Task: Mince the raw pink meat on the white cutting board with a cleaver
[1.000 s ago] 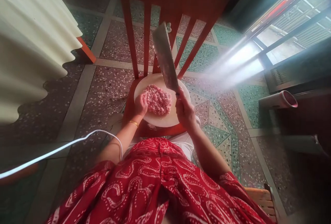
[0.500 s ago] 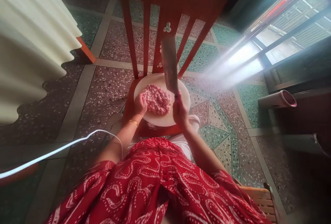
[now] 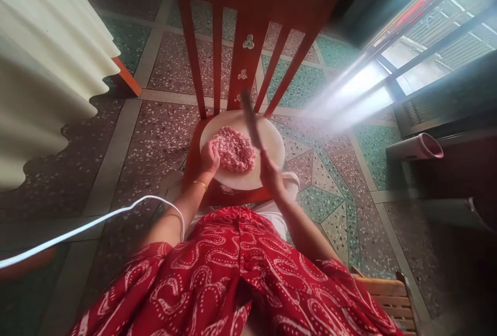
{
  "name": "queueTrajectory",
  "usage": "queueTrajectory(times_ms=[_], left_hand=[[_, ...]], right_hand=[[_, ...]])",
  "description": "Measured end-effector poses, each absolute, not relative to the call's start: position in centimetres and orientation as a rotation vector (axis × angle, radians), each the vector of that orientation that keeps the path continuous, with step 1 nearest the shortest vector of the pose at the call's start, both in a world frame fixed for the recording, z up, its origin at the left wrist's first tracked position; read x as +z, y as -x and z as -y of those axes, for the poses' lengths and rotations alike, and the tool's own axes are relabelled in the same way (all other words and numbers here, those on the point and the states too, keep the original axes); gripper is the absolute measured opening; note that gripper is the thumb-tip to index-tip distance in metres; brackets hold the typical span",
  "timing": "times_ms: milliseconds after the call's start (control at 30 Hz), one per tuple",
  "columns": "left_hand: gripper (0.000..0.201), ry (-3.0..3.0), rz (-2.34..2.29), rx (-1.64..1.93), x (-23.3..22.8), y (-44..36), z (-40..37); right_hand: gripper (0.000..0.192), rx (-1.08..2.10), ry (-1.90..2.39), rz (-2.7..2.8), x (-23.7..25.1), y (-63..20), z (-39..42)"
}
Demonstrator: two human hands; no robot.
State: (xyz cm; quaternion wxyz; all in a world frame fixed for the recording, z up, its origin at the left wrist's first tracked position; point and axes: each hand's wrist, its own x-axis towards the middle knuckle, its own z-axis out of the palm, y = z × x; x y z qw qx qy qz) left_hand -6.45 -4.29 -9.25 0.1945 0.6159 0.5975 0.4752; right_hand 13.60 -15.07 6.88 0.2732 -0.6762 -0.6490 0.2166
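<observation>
Head view: the right hand (image 3: 271, 170) is wrapped tight around the handle of a cleaver (image 3: 250, 121), whose blurred blade runs up and away from the fist, tilted slightly left, with its lower edge down at the right rim of the minced meat (image 3: 234, 148). That pink mound lies just left of the gripping fist, on the middle of a round white cutting board (image 3: 272, 136) resting on the seat of a red wooden chair (image 3: 248, 25). The left hand (image 3: 209, 157) sits on the far side of the mound from the cleaver, fingers curled loosely, touching the meat's left edge; whether it pinches any meat cannot be told. A gold bangle (image 3: 200, 184) rings that wrist, just below the hand. A white cord (image 3: 89, 224) trails off to the left of the left forearm, across the patterned tile floor (image 3: 334, 180).
</observation>
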Motion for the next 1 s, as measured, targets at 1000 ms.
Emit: queueTrajectory(times_ms=[1000], left_hand=[[0.029,-1.750,-1.675,1.297,-9.3,6.4,4.1]], right_hand=[[0.045,0.746,1.848,1.823,4.2,-15.4,15.3]])
